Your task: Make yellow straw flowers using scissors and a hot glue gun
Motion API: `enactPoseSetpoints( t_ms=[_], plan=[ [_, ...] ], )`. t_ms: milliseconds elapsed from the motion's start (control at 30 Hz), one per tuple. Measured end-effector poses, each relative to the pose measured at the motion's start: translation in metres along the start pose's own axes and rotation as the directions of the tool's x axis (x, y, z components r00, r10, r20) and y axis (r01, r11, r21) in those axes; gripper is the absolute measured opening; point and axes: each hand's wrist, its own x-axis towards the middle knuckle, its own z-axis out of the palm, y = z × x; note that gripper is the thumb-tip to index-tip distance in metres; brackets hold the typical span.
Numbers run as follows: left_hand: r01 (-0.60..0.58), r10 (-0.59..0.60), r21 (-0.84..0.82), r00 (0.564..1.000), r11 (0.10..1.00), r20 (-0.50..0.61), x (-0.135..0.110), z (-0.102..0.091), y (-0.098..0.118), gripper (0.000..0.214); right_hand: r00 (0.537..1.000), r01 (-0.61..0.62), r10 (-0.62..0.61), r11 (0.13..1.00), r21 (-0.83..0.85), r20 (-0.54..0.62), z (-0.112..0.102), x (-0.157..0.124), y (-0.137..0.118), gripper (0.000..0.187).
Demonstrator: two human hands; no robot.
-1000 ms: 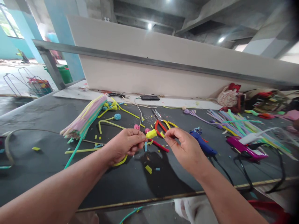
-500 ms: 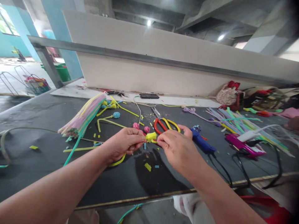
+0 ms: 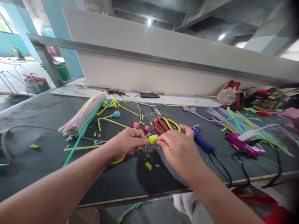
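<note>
My left hand (image 3: 125, 145) is closed on a yellow foam strip whose rolled yellow bud (image 3: 152, 139) sticks out past the fingertips; the strip's tail (image 3: 117, 161) curls out below the palm. My right hand (image 3: 177, 149) pinches the other side of the same bud, thumb and fingers pressed together. Both hands meet above the dark table (image 3: 42, 168). Just behind them lie two pink foam buds (image 3: 141, 126) and red-and-yellow scissors (image 3: 164, 123).
A bundle of pastel foam strips (image 3: 83, 116) lies at the left, with more strips (image 3: 235, 123) at the right. A blue glue gun (image 3: 202, 141) and a magenta glue gun (image 3: 243, 144) with black cords sit right of my hands. Cut scraps (image 3: 148, 165) dot the table.
My right hand has moved left from open air onto the yellow bud and pinched it. The left hand keeps its hold, nearly still.
</note>
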Motion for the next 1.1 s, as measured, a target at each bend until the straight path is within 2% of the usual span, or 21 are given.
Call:
enactPoseSetpoints(
  t_ms=[200,367,567,700,833,967,1100],
  plan=[
    [0.01,-0.01,-0.004,1.0,1.0,0.021,-0.001,-0.002,0.0,0.019,0.998,0.006,-0.002,0.998,0.056,-0.069,0.006,0.001,0.001,0.014],
    [0.033,-0.028,-0.057,0.996,0.998,0.085,-0.002,-0.006,-0.001,0.019,0.987,0.128,-0.105,0.972,0.199,-0.123,0.016,0.002,0.006,0.012],
    [0.052,-0.035,-0.096,0.985,0.994,0.172,0.0,-0.012,-0.005,0.017,0.966,0.258,-0.257,0.926,0.275,-0.042,0.021,0.004,0.014,0.015],
    [0.058,-0.053,-0.025,0.986,0.998,0.157,0.0,-0.011,-0.004,0.018,0.947,0.314,-0.322,0.919,0.236,-0.006,0.018,0.005,0.017,0.018],
    [0.007,-0.016,0.096,0.995,0.995,0.098,0.0,-0.008,-0.005,0.025,0.939,0.332,-0.344,0.916,0.224,0.016,0.016,0.004,0.016,0.019],
    [-0.044,0.04,0.23,0.999,0.972,0.021,0.002,-0.008,-0.008,0.038,0.938,0.329,-0.345,0.916,0.23,0.033,0.015,0.003,0.015,0.018],
    [-0.074,0.077,0.294,0.997,0.953,0.003,0.003,-0.007,-0.008,0.037,0.947,0.301,-0.319,0.911,0.284,0.02,0.018,0.003,0.015,0.016]
  ],
)
